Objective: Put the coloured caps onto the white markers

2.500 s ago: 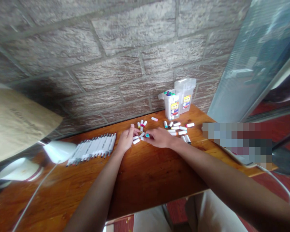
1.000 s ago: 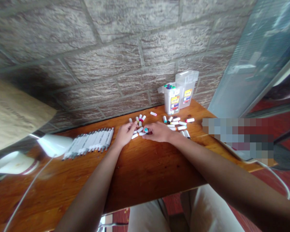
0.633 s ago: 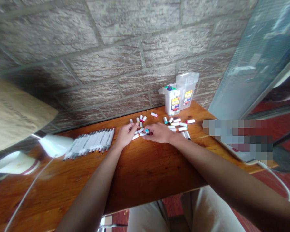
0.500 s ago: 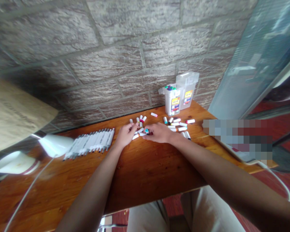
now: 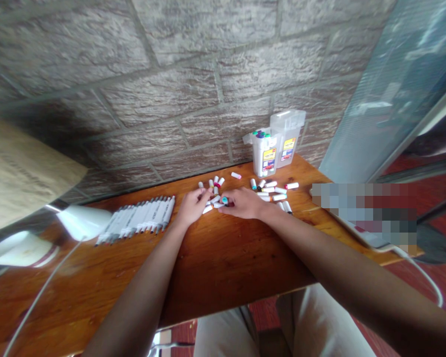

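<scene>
Little has changed over the last couple of seconds. Your right hand (image 5: 244, 203) is closed in a pinch, with the same small turquoise-ended cylinder (image 5: 225, 200) between thumb and fingers, low over the brown varnished wooden surface (image 5: 238, 267). As far as the work in hand goes, that piece has not been set down.

Your left hand (image 5: 192, 206) is half curled just across from it, thumb and fingers bent toward each other. You cannot be told whether it has hold of anything, since the fingertips blend into the pieces there. A short plain white cylinder (image 5: 200, 184) now shows just beyond that hand, at a spot your thumb covered earlier.

Between your hands lies a loose cluster of short white cylinders with coloured ends (image 5: 207, 209), the nearest ones close to your fingers. A pink-ended white cylinder (image 5: 236, 175) lies alone, farther back. Beyond your right hand is a scatter of more short white cylinders (image 5: 279, 197).

To the left of your left hand, slim white-and-grey markers (image 5: 141, 218) lie side by side in a slanted row. By the wall (image 5: 193, 84), a translucent plastic container (image 5: 259, 151) holds upright pens with green and purple ends, and a taller clear plastic box (image 5: 287, 130) stands just behind it.
</scene>
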Motion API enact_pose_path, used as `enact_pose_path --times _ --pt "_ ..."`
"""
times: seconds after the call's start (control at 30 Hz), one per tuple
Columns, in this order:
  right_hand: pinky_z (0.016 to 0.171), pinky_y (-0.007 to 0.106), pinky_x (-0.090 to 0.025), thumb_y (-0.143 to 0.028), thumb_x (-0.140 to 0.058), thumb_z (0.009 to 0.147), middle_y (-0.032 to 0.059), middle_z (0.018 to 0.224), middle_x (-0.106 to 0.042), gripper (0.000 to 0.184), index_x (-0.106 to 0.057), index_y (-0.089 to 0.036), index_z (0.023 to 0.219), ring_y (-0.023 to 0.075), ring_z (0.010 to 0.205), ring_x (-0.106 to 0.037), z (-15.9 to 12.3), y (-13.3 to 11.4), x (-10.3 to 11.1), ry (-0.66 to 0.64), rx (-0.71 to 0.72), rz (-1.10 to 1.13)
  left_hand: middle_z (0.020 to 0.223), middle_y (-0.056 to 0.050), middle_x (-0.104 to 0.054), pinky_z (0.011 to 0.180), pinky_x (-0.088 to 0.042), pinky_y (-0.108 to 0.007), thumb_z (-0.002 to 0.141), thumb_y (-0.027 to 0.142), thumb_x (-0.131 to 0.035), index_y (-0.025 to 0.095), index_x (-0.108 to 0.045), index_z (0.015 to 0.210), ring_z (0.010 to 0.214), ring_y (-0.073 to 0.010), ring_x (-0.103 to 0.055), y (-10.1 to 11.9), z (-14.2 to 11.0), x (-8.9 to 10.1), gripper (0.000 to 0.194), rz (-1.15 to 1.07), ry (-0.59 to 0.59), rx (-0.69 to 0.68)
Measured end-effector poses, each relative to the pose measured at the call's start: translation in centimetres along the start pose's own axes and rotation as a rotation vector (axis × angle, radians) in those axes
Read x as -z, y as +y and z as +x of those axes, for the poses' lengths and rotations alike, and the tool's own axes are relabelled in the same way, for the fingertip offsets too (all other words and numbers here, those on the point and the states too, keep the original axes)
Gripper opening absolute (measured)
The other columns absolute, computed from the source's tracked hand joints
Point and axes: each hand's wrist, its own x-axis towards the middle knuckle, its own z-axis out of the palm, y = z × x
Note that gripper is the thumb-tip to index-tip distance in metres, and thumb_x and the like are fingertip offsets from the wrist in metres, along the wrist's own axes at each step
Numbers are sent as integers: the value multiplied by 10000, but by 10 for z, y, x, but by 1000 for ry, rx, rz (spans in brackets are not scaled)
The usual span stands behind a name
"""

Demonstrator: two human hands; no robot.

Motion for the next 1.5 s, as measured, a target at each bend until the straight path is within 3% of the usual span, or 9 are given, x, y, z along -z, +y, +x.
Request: enact_pose_path --times 0.9,1.5 --pt "722 272 -405 -479 -616 993 37 1062 -794 344 -732 -229 1197 209 943 -736 -3 -2 2 -15 -10 -31 845 -56 -766 807 -504 -304 911 661 -512 164 -747 885 805 -204 -681 -4 1 -2 551 -17 -22 -6" --pt "739 269 -420 -464 -610 997 43 1069 -797 328 -730 -220 1180 211 966 -745 -1 -2 1 -9 4 -44 789 -26 -751 689 -432 -274 899 649 -519 178 -740 846 741 -177 -626 2 0 0 522 23 -7 -14"
